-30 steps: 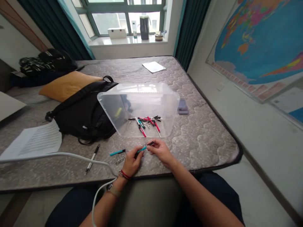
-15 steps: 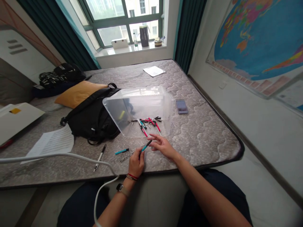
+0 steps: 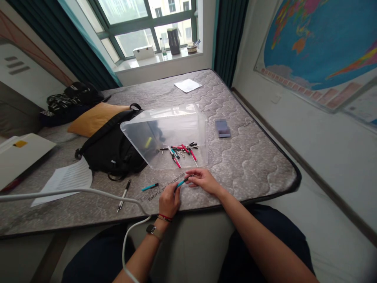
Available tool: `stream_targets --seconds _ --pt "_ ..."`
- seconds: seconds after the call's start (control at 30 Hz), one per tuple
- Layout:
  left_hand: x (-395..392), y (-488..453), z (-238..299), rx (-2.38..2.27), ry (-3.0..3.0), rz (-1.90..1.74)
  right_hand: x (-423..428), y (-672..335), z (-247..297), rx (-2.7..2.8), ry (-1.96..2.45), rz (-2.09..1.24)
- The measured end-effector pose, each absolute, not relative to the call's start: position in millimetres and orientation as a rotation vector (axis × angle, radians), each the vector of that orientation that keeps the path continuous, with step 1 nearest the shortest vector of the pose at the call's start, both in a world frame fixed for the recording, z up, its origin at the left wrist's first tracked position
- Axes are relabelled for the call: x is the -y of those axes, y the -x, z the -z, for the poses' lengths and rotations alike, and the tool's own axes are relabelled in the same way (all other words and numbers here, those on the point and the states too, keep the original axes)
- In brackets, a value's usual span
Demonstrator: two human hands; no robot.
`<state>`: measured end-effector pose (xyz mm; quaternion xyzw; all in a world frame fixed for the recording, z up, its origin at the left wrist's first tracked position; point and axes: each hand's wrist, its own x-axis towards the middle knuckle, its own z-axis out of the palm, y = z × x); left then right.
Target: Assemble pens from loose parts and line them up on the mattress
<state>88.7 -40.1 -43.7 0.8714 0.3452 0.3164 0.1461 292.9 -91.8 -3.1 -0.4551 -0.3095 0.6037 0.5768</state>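
Note:
My left hand [image 3: 169, 200] is closed around the lower part of a teal pen [image 3: 180, 183] with a black end, held tilted up to the right above the mattress. The fingertips of my right hand [image 3: 203, 181] pinch the pen's black upper end. Just beyond my hands, a clear plastic bin [image 3: 165, 129] lies on its side with its opening toward me. Inside it is a loose pile of pens and pen parts [image 3: 184, 149] in red, teal, black and silver. Left of my left hand lies a teal pen part [image 3: 150, 187] with a black tip, and further left a silver-and-black pen [image 3: 124, 195].
A white cable [image 3: 88, 191] crosses the front left. A black backpack [image 3: 112, 149], an orange pillow [image 3: 97, 118] and a printed sheet [image 3: 67, 180] lie to the left. A blurred dark blue item [image 3: 223, 128] is right of the bin; white paper [image 3: 187, 85] lies at the back.
My right hand's fingers, spread near the pen's tip before, have closed on its black end. My left hand keeps its hold. The view has shifted slightly.

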Motion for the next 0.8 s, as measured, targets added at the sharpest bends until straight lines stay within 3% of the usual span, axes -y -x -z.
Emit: stream_targets --seconds 0.3,0.53,0.8 --pt "41.8 -89.0 42.4 -0.988 -2.527 -0.864 87.0 -288.1 14.0 0.759 1.311 -1.165" --pt "41.7 -88.2 44.5 -1.020 -2.470 -0.891 88.7 -294.4 8.3 0.906 1.146 -1.317" --pt "41.6 -87.2 45.6 -1.013 -2.476 -0.889 89.0 -284.2 5.7 0.808 1.164 -1.241"
